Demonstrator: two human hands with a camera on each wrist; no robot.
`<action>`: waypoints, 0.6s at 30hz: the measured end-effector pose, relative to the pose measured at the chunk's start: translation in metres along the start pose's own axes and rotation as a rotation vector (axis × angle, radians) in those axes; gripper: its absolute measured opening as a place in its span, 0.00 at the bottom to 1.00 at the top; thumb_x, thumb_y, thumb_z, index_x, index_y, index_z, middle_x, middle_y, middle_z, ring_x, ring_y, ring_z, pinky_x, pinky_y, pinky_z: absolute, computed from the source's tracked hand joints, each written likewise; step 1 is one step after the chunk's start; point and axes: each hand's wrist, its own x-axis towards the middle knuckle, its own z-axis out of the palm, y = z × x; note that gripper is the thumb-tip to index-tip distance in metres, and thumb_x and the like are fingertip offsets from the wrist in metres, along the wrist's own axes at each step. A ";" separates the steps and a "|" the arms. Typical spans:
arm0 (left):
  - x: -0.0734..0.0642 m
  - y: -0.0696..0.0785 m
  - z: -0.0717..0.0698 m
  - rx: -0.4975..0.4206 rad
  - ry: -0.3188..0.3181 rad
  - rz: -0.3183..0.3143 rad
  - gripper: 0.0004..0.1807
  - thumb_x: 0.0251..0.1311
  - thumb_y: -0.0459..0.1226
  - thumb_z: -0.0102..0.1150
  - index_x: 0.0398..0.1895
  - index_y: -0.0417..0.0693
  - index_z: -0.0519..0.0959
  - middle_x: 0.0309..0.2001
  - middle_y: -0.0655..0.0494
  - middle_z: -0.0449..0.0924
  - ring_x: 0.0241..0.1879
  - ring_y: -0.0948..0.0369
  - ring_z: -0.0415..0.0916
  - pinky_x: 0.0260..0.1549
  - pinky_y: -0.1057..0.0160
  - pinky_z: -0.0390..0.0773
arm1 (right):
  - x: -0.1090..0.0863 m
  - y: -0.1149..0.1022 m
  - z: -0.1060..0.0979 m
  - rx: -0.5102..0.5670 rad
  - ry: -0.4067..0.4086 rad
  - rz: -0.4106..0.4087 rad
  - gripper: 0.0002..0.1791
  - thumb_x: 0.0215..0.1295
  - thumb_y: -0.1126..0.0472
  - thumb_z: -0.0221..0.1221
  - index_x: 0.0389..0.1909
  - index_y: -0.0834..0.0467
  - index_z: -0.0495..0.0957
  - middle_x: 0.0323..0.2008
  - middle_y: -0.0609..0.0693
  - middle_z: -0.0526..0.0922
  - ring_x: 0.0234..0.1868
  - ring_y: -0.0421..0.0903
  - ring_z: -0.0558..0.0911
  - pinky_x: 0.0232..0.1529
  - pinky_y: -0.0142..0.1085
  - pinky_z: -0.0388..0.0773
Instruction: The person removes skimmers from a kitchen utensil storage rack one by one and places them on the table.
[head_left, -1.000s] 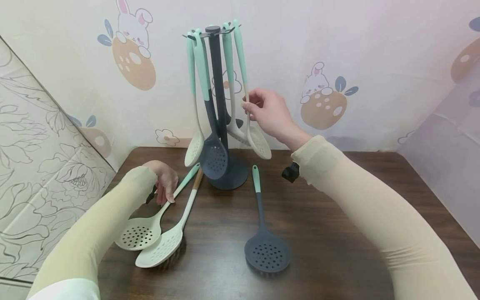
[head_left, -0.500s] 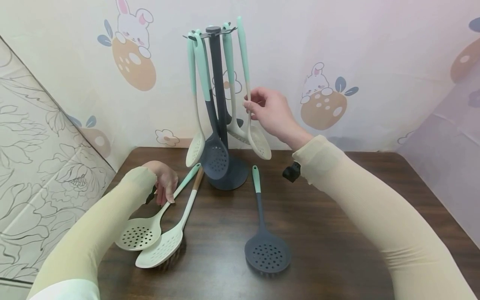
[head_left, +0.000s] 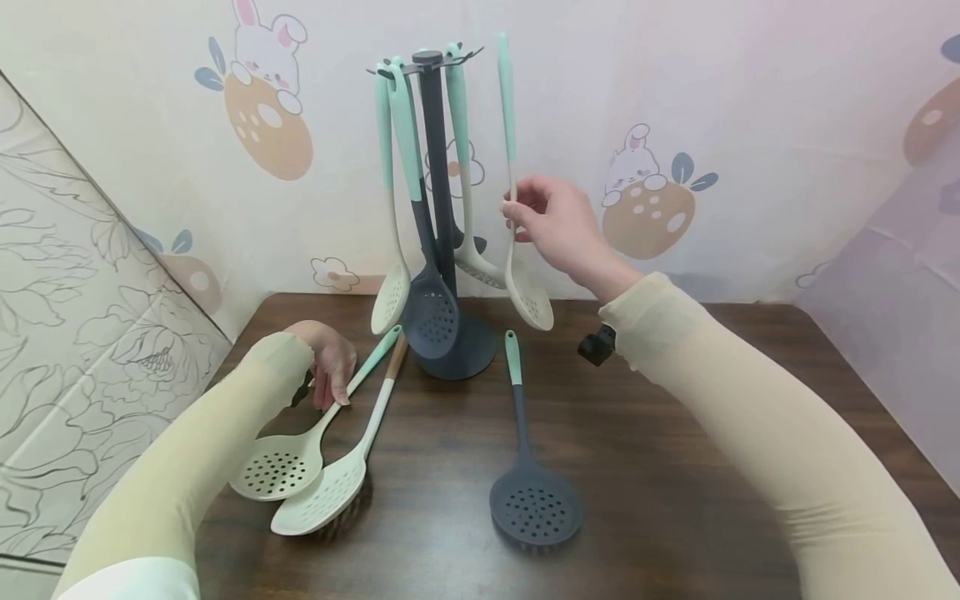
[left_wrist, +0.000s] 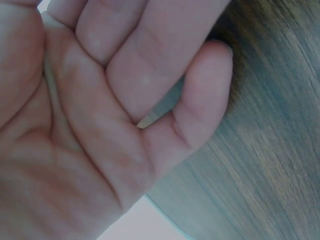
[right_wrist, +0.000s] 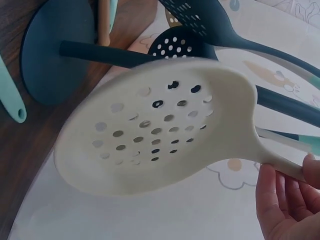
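Note:
My right hand (head_left: pixel 558 221) pinches the thin neck of a cream slotted spoon (head_left: pixel 531 293) with a mint handle. It hangs upright to the right of the dark utensil stand (head_left: pixel 437 167), its handle top apart from the hooks. In the right wrist view the perforated bowl (right_wrist: pixel 145 170) fills the middle, thumb and fingers at its neck. My left hand (head_left: pixel 330 362) is low at the left, its thumb across the shaft of a cream skimmer (head_left: pixel 276 468) lying on the table; most fingers are hidden from above. The left wrist view shows the palm (left_wrist: pixel 90 135) and bent fingers.
A white slotted turner (head_left: pixel 330 493) with a wooden grip lies partly under the skimmer. A dark grey skimmer (head_left: pixel 536 504) lies front centre on the brown table (head_left: pixel 675 467). Several utensils hang on the stand, including a dark slotted spoon (head_left: pixel 431 317). A patterned cloth (head_left: pixel 555 92) stands behind.
The right hand lifts the slotted spoon's handle off its hook and moves it right, away from the stand. The left hand stays still.

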 end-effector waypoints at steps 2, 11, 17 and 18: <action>0.001 0.000 0.000 0.001 -0.001 0.002 0.17 0.56 0.48 0.73 0.35 0.42 0.88 0.35 0.46 0.88 0.39 0.55 0.87 0.43 0.61 0.78 | 0.000 0.002 -0.003 0.001 -0.005 0.009 0.10 0.72 0.59 0.59 0.50 0.58 0.78 0.45 0.52 0.81 0.45 0.45 0.81 0.46 0.36 0.81; 0.002 -0.001 0.000 -0.008 -0.003 -0.012 0.17 0.55 0.48 0.73 0.34 0.43 0.88 0.35 0.47 0.88 0.40 0.55 0.86 0.50 0.56 0.76 | -0.001 0.015 -0.015 -0.041 -0.024 0.023 0.11 0.72 0.61 0.59 0.51 0.61 0.77 0.43 0.55 0.81 0.44 0.47 0.81 0.44 0.37 0.81; 0.003 -0.001 0.000 -0.005 -0.015 -0.021 0.17 0.55 0.49 0.73 0.35 0.44 0.88 0.36 0.48 0.88 0.41 0.55 0.86 0.51 0.55 0.75 | -0.007 0.029 -0.023 -0.092 -0.051 0.045 0.13 0.72 0.60 0.60 0.51 0.63 0.75 0.43 0.58 0.81 0.43 0.49 0.81 0.42 0.39 0.82; 0.004 -0.001 0.000 0.000 -0.014 -0.020 0.17 0.55 0.49 0.73 0.35 0.44 0.88 0.36 0.48 0.88 0.41 0.55 0.86 0.51 0.55 0.75 | -0.008 0.031 -0.024 -0.099 -0.059 0.051 0.13 0.72 0.60 0.60 0.51 0.63 0.75 0.43 0.58 0.81 0.43 0.50 0.81 0.42 0.39 0.82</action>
